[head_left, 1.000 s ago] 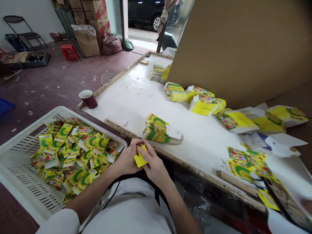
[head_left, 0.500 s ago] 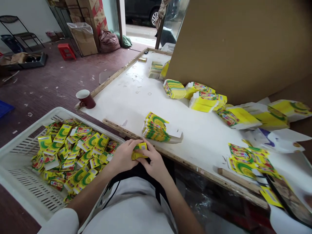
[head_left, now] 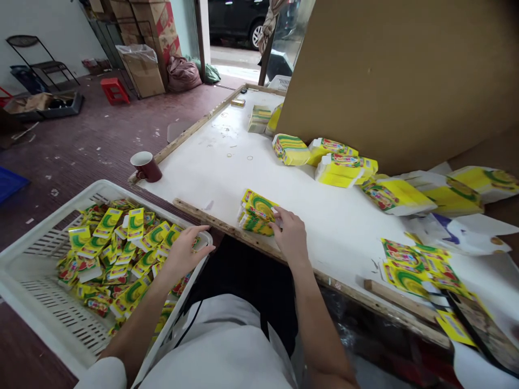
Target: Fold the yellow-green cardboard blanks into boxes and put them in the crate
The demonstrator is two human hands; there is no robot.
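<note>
My left hand (head_left: 184, 254) is over the right rim of the white plastic crate (head_left: 99, 186), its thumb and fingers apart with nothing between them. Small yellow-and-green cartons (head_left: 132, 294) lie heaped in the crate. On the white table, my right hand (head_left: 292, 237) has its fingers and thumb closed on the right end of a stack of flat, folded cartons (head_left: 259, 205) near the front edge. Its fingers hide the white flaps there, and how many cartons they pinch cannot be seen.
A dark red mug (head_left: 148, 167) stands at the table's left corner. A wooden strip (head_left: 211, 219) edges the table. Bundles of yellow cartons (head_left: 344, 170) line the large brown board (head_left: 385, 81). More flat cartons (head_left: 413, 265) lie at the right, beside a wooden bar (head_left: 399, 302).
The carton that both hands held has left them; one more lies upright-facing on the heap. My left hand has moved left and opened. My right hand has moved up to the stack.
</note>
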